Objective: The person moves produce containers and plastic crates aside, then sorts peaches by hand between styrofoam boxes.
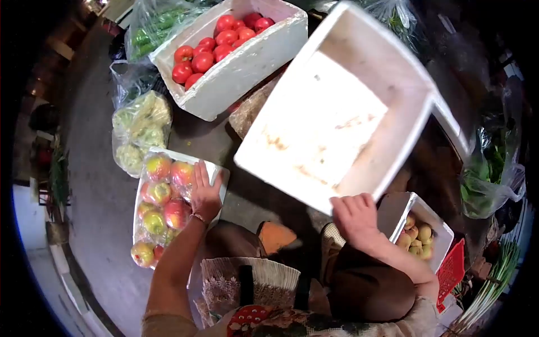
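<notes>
- Grey floor, boxed tomatoes standing beyond
- Left hand flat against wrapped apples, thumb and fingers apart
- Right hand clamped on the near edge of a white foam box

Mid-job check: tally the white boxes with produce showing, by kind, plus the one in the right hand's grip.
Tomato box: 1
Apple box: 1
Small brownish-yellow fruit box: 1
Large box in right hand: 1
Total: 4

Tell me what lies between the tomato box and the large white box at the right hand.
In the head view, a rough brown block shows in the gap between the tomato box and the large white box, partly hidden.
</notes>
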Tool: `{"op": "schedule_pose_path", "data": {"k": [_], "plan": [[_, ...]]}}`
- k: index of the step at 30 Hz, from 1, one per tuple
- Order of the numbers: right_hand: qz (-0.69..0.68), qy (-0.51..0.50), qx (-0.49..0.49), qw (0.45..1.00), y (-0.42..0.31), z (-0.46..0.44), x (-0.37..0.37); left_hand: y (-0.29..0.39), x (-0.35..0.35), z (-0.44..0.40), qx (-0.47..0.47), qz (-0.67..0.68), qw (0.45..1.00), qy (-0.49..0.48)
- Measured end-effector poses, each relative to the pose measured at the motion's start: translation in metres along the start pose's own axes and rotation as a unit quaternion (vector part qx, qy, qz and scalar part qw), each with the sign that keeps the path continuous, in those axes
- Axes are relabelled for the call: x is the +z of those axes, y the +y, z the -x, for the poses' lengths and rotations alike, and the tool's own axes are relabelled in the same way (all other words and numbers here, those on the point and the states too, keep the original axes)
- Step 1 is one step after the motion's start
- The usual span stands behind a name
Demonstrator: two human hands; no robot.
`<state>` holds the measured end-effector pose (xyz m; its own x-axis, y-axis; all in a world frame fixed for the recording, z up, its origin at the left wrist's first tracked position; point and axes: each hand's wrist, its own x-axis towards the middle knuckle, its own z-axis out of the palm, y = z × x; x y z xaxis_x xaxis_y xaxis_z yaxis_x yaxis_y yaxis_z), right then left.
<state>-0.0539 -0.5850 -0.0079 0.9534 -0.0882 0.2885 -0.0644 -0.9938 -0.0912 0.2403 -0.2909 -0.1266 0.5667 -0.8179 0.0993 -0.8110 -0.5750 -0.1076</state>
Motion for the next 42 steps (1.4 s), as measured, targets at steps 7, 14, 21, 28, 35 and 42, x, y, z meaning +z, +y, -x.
{"op": "schedule_pose_path", "data": {"k": [7,14,21,28,35,42], "plan": [[-0.061,-0.054,-0.039,0.996,-0.015,-0.070,0.029,0.001,-0.002,-0.001,0.001,0.038,0.999,0.013],[-0.126,-0.124,-0.009,0.984,-0.045,-0.145,0.035,0.002,-0.010,-0.001,-0.025,0.044,0.998,-0.042],[-0.137,-0.135,0.015,0.981,-0.045,-0.169,0.071,0.001,-0.012,0.001,-0.022,0.033,0.998,-0.048],[-0.153,-0.148,-0.042,0.976,-0.029,-0.160,0.052,0.002,-0.006,-0.002,-0.030,-0.013,0.994,-0.102],[-0.097,0.198,0.094,0.971,0.071,-0.122,0.048,0.001,-0.001,-0.001,-0.012,0.004,1.000,-0.027],[-0.377,0.312,0.384,0.783,0.243,-0.065,0.113,0.017,-0.024,-0.008,-0.048,0.024,0.994,-0.092]]}}
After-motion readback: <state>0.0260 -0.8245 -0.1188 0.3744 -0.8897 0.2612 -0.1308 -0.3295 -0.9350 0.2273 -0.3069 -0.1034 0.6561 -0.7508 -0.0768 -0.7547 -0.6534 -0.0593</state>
